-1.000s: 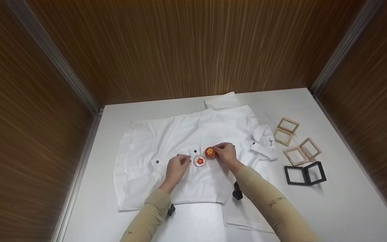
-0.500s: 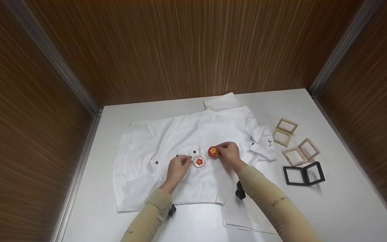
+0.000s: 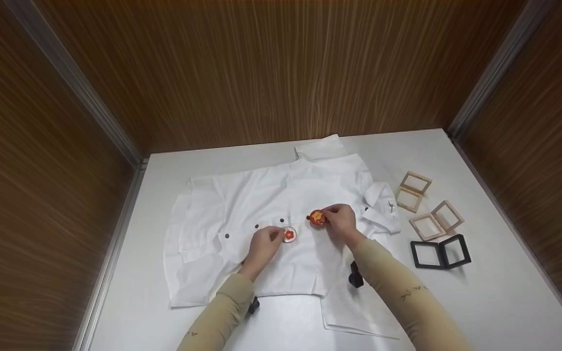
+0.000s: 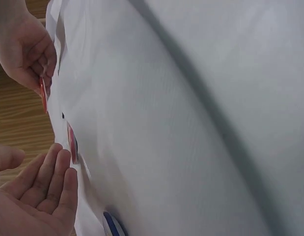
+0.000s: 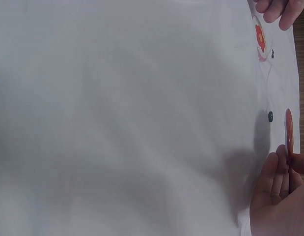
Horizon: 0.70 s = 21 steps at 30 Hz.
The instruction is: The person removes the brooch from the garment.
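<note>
Red badge (image 3: 317, 218) and right hand (image 3: 342, 222) had shifted toward the table's (image 3: 495, 297) right edge, thumb and fingers pinching the badge over the white shirt (image 3: 256, 195). Left hand (image 3: 264, 244), fingers extended and thumb apart, had reached the white badge (image 3: 289, 235) on the shirt, well inside the table's edges.

Khaki sleeves (image 3: 386, 270) with small dark line markings (image 3: 405, 296) and black wrist-worn devices (image 3: 355, 279)
</note>
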### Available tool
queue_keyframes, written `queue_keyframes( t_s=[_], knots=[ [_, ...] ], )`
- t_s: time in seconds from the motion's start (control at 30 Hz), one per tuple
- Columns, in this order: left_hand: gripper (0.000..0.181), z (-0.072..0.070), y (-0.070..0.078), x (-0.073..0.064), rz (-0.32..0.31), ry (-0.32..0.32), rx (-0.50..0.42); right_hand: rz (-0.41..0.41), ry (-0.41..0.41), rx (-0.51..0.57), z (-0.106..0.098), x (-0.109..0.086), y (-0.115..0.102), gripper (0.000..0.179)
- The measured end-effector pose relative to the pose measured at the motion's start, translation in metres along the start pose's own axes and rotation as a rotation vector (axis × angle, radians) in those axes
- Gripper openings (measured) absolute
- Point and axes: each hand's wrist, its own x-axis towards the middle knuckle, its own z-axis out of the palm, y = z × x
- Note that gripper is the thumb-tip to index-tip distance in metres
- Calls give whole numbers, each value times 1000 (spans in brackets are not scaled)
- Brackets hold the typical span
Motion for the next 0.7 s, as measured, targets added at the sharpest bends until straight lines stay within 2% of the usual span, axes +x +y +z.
queue_keyframes(
  t_s=[0.23,0.53,0.7],
  knots=[
    [20,5,5,1,39,-3,-3,10,14,-4,-8,2,4,22],
    [19,12,4,2,56,-12,9,20,35,-7,-17,2,8,22],
    [20,14,6,2,45,-33,-5,51,13,1,-25,3,8,23]
  ],
)
